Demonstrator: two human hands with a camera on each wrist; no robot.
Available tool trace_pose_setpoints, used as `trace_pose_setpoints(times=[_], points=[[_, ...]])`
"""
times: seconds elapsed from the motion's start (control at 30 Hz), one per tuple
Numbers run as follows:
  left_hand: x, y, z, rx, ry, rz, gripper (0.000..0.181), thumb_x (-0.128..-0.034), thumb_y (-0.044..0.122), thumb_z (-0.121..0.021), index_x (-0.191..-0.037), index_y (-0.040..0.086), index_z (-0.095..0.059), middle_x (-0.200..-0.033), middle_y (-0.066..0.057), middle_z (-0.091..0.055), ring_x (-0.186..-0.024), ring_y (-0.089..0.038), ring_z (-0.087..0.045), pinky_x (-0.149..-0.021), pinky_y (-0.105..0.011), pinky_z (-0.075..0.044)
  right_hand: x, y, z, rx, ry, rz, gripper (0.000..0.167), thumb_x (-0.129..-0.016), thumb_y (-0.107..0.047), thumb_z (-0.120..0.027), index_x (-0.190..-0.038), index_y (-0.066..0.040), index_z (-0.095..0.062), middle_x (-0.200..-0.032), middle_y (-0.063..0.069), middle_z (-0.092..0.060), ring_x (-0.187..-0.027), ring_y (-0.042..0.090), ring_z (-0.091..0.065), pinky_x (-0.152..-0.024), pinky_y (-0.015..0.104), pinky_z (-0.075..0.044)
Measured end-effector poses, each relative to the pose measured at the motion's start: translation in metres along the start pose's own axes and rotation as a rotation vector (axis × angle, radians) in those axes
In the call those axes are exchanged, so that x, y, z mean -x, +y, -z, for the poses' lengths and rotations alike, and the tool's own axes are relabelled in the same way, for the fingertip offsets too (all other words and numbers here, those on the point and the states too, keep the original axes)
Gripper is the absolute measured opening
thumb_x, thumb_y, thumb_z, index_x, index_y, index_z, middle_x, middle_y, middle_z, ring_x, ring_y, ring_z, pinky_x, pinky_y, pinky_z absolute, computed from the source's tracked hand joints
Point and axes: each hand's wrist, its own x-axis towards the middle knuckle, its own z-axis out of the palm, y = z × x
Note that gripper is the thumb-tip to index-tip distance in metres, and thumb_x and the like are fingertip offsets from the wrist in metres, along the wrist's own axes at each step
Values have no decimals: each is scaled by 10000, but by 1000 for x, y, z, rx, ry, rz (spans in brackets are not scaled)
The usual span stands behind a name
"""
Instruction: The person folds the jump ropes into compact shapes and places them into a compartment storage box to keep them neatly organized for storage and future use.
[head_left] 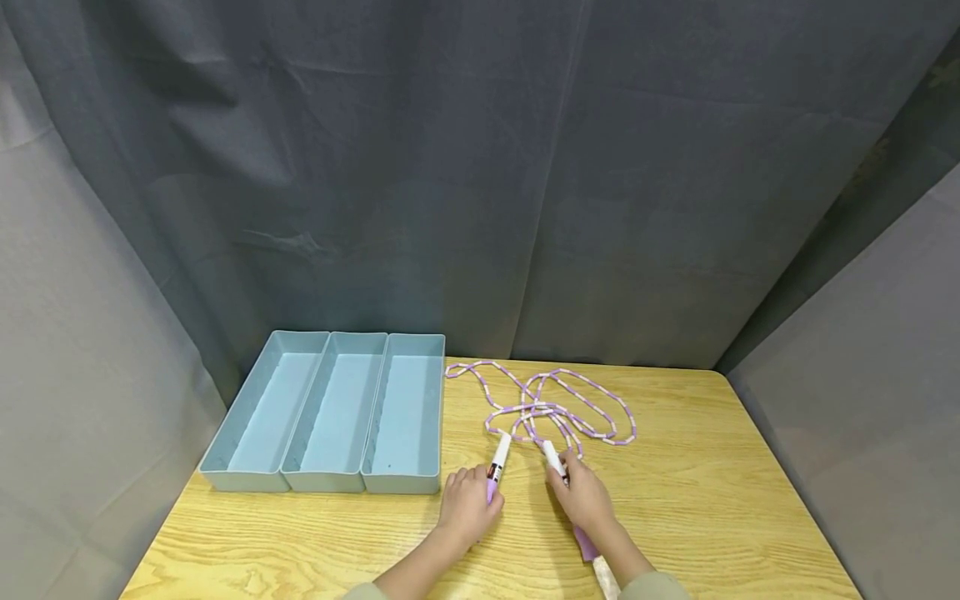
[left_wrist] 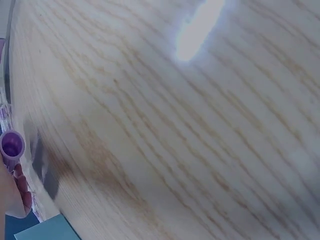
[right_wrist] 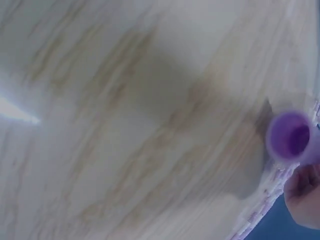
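A beaded jump rope (head_left: 592,406) in purple and white lies in loose loops on the table. My left hand (head_left: 467,504) grips one of its handles, the white-and-purple left handle (head_left: 498,458), whose white tip points away from me. Its fingers curl round the purple part. The right handle (head_left: 552,457) is held in my right hand (head_left: 585,496), with its purple end (head_left: 586,543) sticking out below the palm. Both wrist views show a hollow purple handle end beside the hand, the left one (left_wrist: 12,145) and the right one (right_wrist: 290,137).
Three light-blue trays (head_left: 401,485) stand side by side on the left of the wooden table (head_left: 720,483). Behind the table hangs a dark grey curtain (head_left: 480,183). Paler curtains flank it on both sides.
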Motion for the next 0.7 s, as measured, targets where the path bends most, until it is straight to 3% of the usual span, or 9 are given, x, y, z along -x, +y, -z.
trace_pose_setpoints(times=[0.17,0.47,0.7], points=[[1,-1,1,63,8,28,272,-775,284,-602,-912,49,-595,-641,69,-479,-612,-92,-424,-639,-253,-404,-1,-8,2,-195,-4,-75,253,-927,-309,-516,-1033,-80,-522,-617,-15,-433,-473,82,-370,-405,204,-324],[0,-2,1,184,27,78,272,-779,259,-599,-943,43,-607,-689,51,-547,-639,-108,-473,-667,-291,-437,-4,-22,5,-431,2,-188,251,-912,-264,-535,-978,-22,-535,-643,-18,-383,-553,103,-361,-495,223,-334],[-1,0,3,411,-12,154,239,-816,201,-596,-957,7,-591,-699,26,-534,-608,-77,-465,-510,-200,-428,-4,-29,8,-629,-42,-279,351,-908,-301,-537,-1020,32,-528,-749,27,-512,-653,131,-454,-559,246,-409]])
